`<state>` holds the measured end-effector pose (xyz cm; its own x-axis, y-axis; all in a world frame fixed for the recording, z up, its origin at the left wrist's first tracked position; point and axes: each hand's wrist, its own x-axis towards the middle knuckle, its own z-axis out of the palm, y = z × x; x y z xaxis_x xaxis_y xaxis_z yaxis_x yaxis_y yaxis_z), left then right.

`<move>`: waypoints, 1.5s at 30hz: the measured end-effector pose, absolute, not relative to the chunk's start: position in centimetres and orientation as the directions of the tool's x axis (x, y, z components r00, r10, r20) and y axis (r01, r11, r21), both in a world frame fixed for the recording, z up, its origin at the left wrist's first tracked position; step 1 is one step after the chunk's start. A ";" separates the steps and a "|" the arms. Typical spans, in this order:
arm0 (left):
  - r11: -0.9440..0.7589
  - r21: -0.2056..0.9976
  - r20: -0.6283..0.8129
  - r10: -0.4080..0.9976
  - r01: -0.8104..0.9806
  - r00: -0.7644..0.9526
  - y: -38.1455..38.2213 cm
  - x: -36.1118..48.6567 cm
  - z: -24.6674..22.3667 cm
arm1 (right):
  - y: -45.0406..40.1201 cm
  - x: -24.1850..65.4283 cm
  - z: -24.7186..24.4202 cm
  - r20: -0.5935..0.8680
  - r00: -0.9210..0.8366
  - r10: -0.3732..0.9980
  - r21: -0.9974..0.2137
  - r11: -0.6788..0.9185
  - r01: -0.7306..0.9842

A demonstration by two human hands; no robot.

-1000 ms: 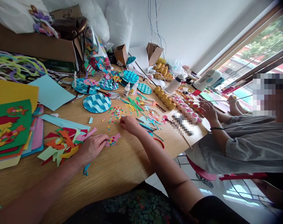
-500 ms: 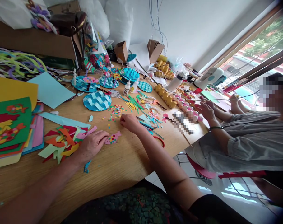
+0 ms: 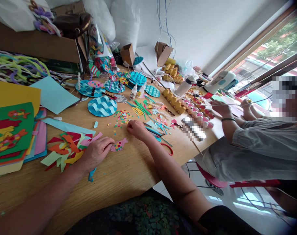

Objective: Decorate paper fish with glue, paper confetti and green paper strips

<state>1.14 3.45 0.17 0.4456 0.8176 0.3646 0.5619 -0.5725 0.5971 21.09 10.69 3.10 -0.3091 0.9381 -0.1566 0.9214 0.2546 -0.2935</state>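
A pink paper fish (image 3: 119, 146) with coloured dots lies flat on the table. My left hand (image 3: 97, 150) rests palm down, its fingers together, the fingertips holding the fish at its head end. Beyond the fish, my right hand (image 3: 138, 130) is closed, thumb and fingers drawn together, at the edge of a scatter of small coloured paper dots (image 3: 122, 117). What its fingertips hold, if anything, is hidden. Left of my left hand is a heap of cut paper scraps (image 3: 70, 148). A blue scrap (image 3: 91, 175) lies nearer to me.
Blue wavy discs (image 3: 102, 106) and two glue bottles (image 3: 133, 92) stand farther back. Red-handled scissors (image 3: 168, 148) and several pens (image 3: 154, 131) lie right of my right hand. Coloured sheets (image 3: 13, 130) are stacked at the left. A co-worker (image 3: 268, 143) sits at the right.
My two hands and the pink paper fish stay nearly in place. The co-worker's nearer hand has shifted slightly away, toward the window.
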 end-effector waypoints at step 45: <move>0.080 0.996 -0.088 0.969 0.045 0.229 2.9 2.2 1.6 | 4.3 17.3 3.6 -0.183 -0.457 0.870 -0.979 -0.201 0.009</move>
